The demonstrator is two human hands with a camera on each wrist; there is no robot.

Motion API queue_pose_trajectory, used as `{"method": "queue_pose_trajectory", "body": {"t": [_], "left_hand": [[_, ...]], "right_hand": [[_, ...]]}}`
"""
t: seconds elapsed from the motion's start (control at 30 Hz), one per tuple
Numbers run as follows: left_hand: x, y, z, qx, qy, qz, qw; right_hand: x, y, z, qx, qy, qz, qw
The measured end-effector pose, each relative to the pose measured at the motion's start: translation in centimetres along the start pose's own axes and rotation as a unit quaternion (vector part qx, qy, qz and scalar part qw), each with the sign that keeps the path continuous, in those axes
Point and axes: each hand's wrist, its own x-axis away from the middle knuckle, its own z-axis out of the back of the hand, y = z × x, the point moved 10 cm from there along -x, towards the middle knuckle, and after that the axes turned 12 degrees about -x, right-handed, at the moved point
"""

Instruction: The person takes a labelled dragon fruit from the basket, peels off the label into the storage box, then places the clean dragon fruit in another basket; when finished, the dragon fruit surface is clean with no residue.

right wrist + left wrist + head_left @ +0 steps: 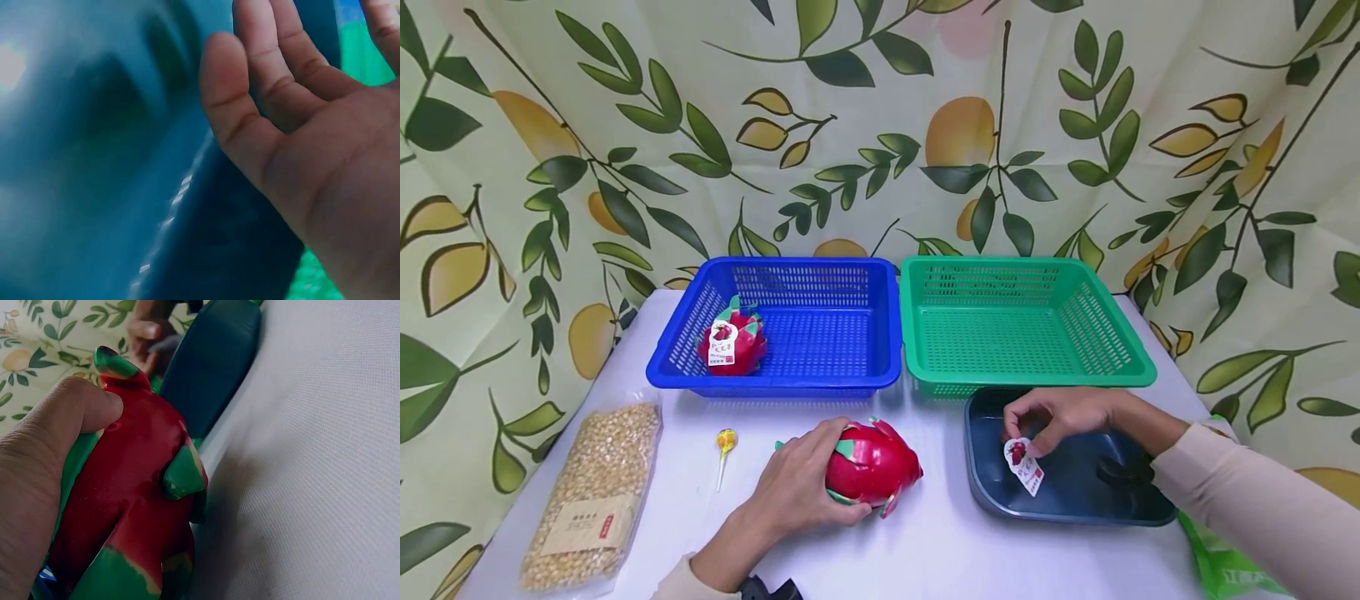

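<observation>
Left hand point(802, 481), curled round one dragon fruit point(878, 463), left of tray; right hand point(1060, 417), pinching one label point(1024, 468) over one dark tray point(1078, 487). Beyond, baskets, two: blue basket point(775, 382), containing one labelled fruit point(748, 340); green basket point(1030, 377).

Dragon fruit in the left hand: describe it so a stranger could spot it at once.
On the white table, find the blue basket. In front of its right end, the left hand grips a red dragon fruit with green-tipped scales. Unlike the fruit inside the basket, which bears a label, it shows none.
</observation>
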Motion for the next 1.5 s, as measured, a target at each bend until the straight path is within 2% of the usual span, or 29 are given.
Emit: {"method": "queue_pose_trajectory", "body": {"t": [0.17, 0.27, 0.5, 0.67, 0.8, 1.0, 1.07, 1.1, 1.23, 1.3, 1.43, 1.5], "left_hand": [[0.1, 0.0, -0.1, -0.003, 0.0, 0.002, 1.0], [0.1, 0.0, -0.1, -0.005, 0.0, 0.002, 1.0], [0.1, 0.0, -0.2, -0.009, -0.003, 0.001, 1.0], [0.1, -0.2, -0.2, -0.013, -0.01, 0.008, 0.9998], [0.2, -0.3, -0.2, -0.011, -0.012, 0.011, 0.9998], [0.1, -0.1, -0.3, -0.008, -0.01, 0.005, 0.9999], [0.2, 0.0, -0.3, -0.008, -0.008, 0.004, 0.9999], [0.2, 0.0, -0.2, -0.008, -0.008, 0.003, 0.9999], [0.1, -0.1, -0.2, -0.007, -0.011, 0.006, 0.9999], [0.1, -0.2, -0.2, -0.004, -0.014, 0.009, 0.9998], [0.1, -0.4, -0.3, 0.004, -0.022, 0.015, 0.9996], [0.1, -0.4, -0.3, 0.007, -0.023, 0.017, 0.9996]], "right_hand": [[0.5, 2.2, 1.0, -0.004, 0.021, -0.013, 0.9997], [0.3, 3.3, 1.4, 0.013, 0.041, -0.016, 0.9989], [-0.5, 4.1, 1.4, 0.095, 0.068, 0.013, 0.9931], [-1.0, 3.7, 0.9, 0.192, 0.105, 0.031, 0.9753], [-1.5, 3.7, 0.7, 0.259, 0.138, 0.006, 0.9559], [-1.6, 3.4, 1.0, 0.323, 0.187, -0.026, 0.9274], [-1.4, 3.0, 1.2, 0.321, 0.193, -0.028, 0.9266], [-1.2, 2.7, 1.3, 0.314, 0.194, -0.025, 0.9292], [-0.1, 0.6, 1.4, 0.257, 0.188, 0.002, 0.948], [0.8, -0.9, 1.4, 0.24, 0.19, 0.019, 0.9518], [3.2, -4.0, 1.5, 0.23, 0.216, 0.051, 0.9475], [4.8, -5.9, 2.0, 0.236, 0.246, 0.086, 0.9362]]}}
